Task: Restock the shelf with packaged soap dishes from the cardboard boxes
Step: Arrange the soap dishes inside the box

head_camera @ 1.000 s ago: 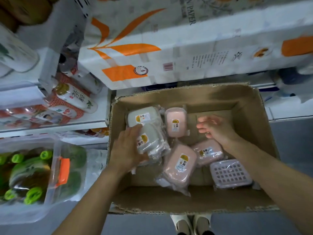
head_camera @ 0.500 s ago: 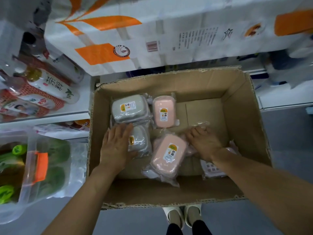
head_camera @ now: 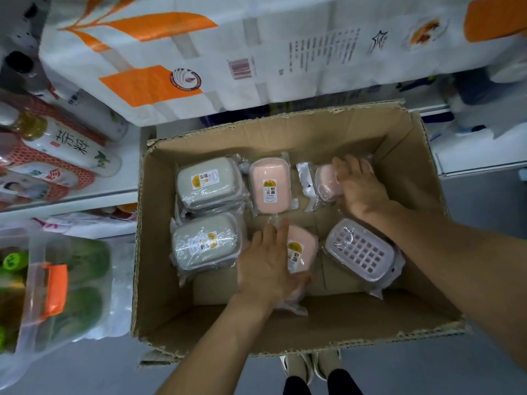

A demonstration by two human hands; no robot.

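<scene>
An open cardboard box (head_camera: 422, 212) on the floor holds several packaged soap dishes. Two grey-green ones (head_camera: 209, 182) (head_camera: 206, 242) lie at the left, and a pink one (head_camera: 271, 185) lies at the back middle. A lilac grid-topped dish (head_camera: 359, 253) sits at the front right. My left hand (head_camera: 266, 266) lies on a pink dish (head_camera: 301, 249) near the box's middle, fingers fairly straight and thumb along its near edge. My right hand (head_camera: 360, 189) grips another pink dish (head_camera: 326, 182) at the back right, fingers curled over it.
A large white and orange wrapped paper pack (head_camera: 256, 52) overhangs the shelf behind the box. White shelves (head_camera: 85, 195) at the left carry bottles. A clear bag with an orange handle (head_camera: 54, 289) stands on the floor at the left. My feet (head_camera: 310, 366) are just under the box's near edge.
My left hand left the grey-green dish and moved right onto the middle pink dish. My right hand carried another pink dish from the box's centre to the back right, uncovering the grid-topped dish.
</scene>
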